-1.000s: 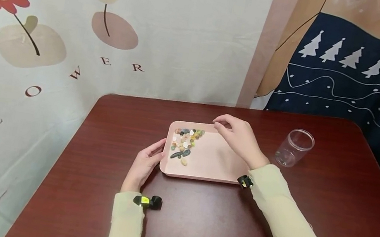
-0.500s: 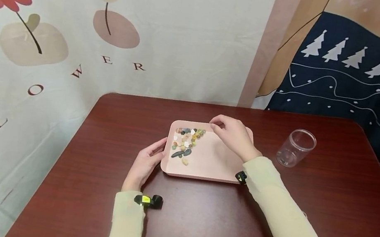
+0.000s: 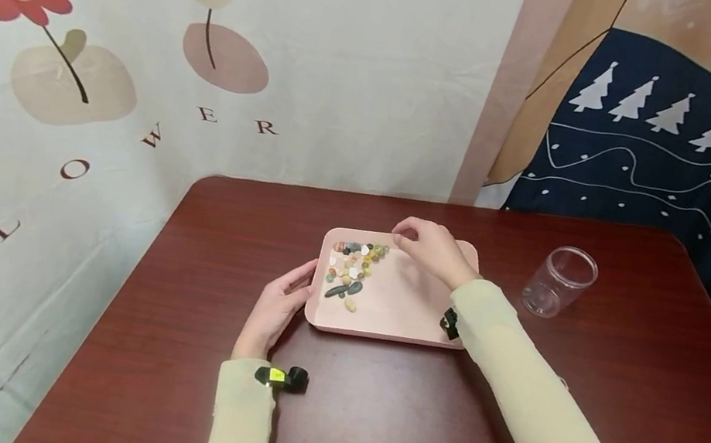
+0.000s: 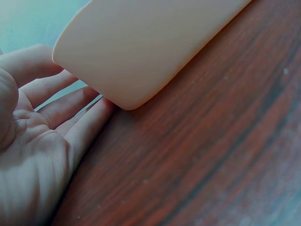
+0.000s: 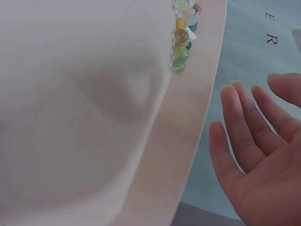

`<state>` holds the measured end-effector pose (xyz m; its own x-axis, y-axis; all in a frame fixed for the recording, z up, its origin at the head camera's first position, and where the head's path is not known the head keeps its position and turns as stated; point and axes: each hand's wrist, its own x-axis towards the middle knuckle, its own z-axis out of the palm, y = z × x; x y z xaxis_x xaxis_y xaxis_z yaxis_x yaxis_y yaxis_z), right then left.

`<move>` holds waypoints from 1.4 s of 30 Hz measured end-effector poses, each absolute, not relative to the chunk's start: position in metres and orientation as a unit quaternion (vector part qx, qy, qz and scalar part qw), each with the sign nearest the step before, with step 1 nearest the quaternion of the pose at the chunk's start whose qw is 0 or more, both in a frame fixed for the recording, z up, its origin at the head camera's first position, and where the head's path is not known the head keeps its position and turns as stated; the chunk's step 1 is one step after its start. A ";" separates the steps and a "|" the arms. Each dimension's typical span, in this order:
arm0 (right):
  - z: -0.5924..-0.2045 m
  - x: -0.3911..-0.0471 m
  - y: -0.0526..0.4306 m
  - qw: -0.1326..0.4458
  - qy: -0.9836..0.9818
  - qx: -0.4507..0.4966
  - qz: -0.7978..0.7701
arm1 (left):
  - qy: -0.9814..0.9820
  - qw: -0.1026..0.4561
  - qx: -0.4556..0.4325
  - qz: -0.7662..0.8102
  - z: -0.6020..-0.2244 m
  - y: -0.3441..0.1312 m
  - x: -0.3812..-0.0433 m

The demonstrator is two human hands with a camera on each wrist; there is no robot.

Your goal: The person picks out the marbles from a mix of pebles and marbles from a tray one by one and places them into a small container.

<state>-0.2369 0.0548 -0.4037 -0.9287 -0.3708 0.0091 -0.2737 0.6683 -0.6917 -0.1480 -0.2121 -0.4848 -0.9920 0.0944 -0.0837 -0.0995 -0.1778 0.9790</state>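
Observation:
A pink tray (image 3: 409, 301) lies on the table with a cluster of small stones and glass marbles (image 3: 354, 264) along its left side. My left hand (image 3: 275, 310) is at the tray's left edge; the left wrist view shows its extended fingers (image 4: 89, 117) against the tray's outer side. Above the tray's far edge is my right hand (image 3: 435, 250). Seen from the right wrist, its fingers (image 5: 237, 127) are loosely bent, the thumb stands apart, and no object shows between them. Several marbles (image 5: 180, 52) sit inside the rim near that hand.
To the right of the tray stands a clear glass cup (image 3: 559, 281) on the dark red-brown table (image 3: 356, 425). Behind the table hang a pale flower-printed cloth (image 3: 367, 67) and a navy tree-printed cloth (image 3: 662, 163).
My right hand has shifted slightly left over the tray, mostly in the first half second. The left hand stays at the tray's edge. The whole head view has drifted a little.

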 end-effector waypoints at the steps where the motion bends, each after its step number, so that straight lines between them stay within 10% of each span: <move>1: -0.406 -0.238 0.055 0.071 0.911 -0.173 -0.368 | 0.639 0.063 -0.003 0.767 -0.485 -0.212 -0.148; 25: -0.439 -0.256 0.046 0.235 0.864 -0.120 -0.428 | 0.641 0.064 -0.010 0.764 -0.485 -0.212 -0.149; 42: -0.443 -0.257 0.036 0.230 0.872 -0.128 -0.412 | 0.649 0.062 -0.004 0.758 -0.485 -0.212 -0.148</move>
